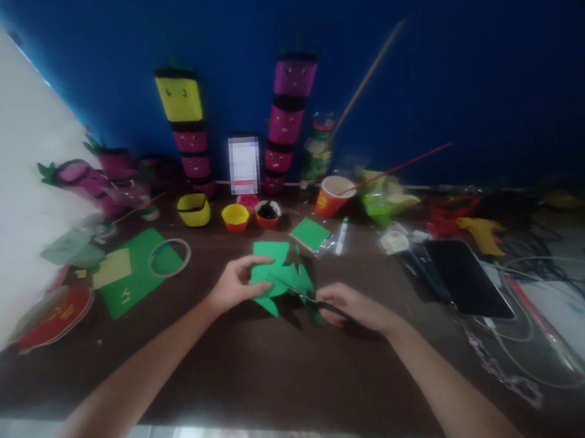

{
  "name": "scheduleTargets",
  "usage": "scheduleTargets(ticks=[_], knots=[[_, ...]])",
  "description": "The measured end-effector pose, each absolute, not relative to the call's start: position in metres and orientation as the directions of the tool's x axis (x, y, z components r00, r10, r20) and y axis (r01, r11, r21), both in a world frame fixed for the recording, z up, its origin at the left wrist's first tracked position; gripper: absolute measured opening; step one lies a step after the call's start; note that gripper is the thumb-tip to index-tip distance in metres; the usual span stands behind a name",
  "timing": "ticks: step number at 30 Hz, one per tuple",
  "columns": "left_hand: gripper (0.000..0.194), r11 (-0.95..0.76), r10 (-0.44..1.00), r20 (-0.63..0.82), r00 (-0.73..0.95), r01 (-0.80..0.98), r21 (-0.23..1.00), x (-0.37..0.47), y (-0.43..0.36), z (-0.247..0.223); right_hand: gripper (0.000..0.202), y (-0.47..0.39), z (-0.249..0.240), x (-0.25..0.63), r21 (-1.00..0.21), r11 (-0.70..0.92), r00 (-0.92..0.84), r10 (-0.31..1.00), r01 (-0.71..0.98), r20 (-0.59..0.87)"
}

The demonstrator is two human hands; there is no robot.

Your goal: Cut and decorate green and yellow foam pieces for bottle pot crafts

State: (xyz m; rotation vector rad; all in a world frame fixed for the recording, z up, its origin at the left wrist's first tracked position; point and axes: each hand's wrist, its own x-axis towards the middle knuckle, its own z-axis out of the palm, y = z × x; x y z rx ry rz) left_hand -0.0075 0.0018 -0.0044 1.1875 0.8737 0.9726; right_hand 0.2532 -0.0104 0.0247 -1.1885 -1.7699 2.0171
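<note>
Brown table (263, 379), black tablet (467, 278), seemingly a marker (342, 236)

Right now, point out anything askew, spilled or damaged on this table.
The purple figure at far left leans well over, while the taller stack stands straighter; that may be intended. At right, white cable loops untidily beside the black tablet. I can see no spill or damage, though blur hides detail.

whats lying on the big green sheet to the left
On the green sheet are a pale yellow piece, small yellow scraps and a pale ring overhanging its edge. Whatever the yellow piece covers is hidden.
</note>
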Motion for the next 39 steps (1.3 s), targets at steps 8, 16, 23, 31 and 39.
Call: scheduleTargets(ticks=[8,16,23,31,39], knots=[[0.049,0.118,0.926,-0.051,0.375,-0.159,0.98,-0.008,0.0019,-0.0029,0.052,-0.0113,0.0261,0.2533,-0.903,-0.279,-0.656,0.62,0.327,-0.429],[0.047,0.113,0.923,-0.047,0.382,-0.152,0.982,-0.0089,0.0037,-0.0047,0.049,-0.0108,0.0284,0.2534,-0.894,-0.285,-0.66,0.603,0.347,-0.448],[0.048,0.122,0.92,-0.051,0.389,-0.159,0.98,-0.0099,0.0039,-0.0055,0.052,-0.0101,0.0277,0.2534,-0.903,-0.266,-0.671,0.604,0.338,-0.429],[0.051,0.111,0.895,-0.016,0.445,-0.19,0.976,-0.0122,0.005,-0.0064,0.049,-0.0104,0.0299,0.2525,-0.904,-0.283,-0.677,0.599,0.32,-0.428],[0.05,0.067,0.893,0.014,0.449,-0.163,0.984,-0.0139,0.0058,-0.0078,0.047,-0.0089,0.0304,0.2532,-0.904,-0.287,-0.698,0.575,0.317,-0.428]])
